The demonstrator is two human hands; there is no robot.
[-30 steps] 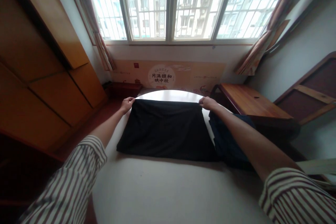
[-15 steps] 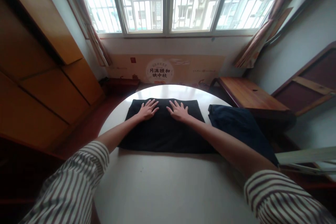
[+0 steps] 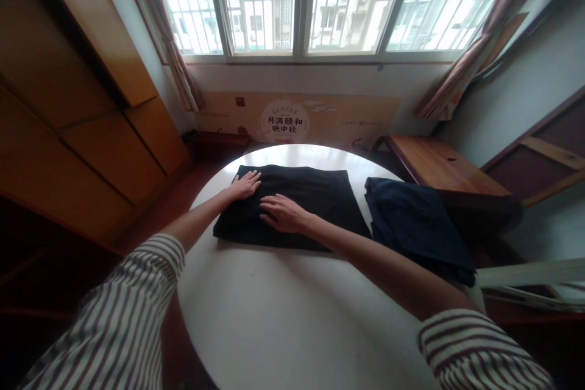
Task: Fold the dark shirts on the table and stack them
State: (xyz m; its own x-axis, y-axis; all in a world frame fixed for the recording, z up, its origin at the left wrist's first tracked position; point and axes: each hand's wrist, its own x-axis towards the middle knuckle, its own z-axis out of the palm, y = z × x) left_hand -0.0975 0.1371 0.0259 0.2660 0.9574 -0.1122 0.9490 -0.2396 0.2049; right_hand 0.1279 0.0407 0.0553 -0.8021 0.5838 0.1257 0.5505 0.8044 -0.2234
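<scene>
A folded black garment [image 3: 315, 198] lies flat on the far half of a round white table [image 3: 292, 317]. My left hand [image 3: 245, 185] rests palm down on its far left corner, fingers spread. Nearer me, my right hand [image 3: 284, 213] lies flat on the left part of the same garment, fingers pointing left. Neither hand grips anything. A second folded dark blue garment [image 3: 418, 228] sits to the right, partly over the table's edge.
A wooden side table [image 3: 439, 173] stands at the back right. Orange cabinets [image 3: 91, 134] line the left wall. A printed cardboard panel [image 3: 292, 119] leans under the barred window. A dark wooden frame [image 3: 543, 158] is at the far right.
My hands let go of the garment's far edge, then pressed flat on its middle. Both have since slid to its left side.
</scene>
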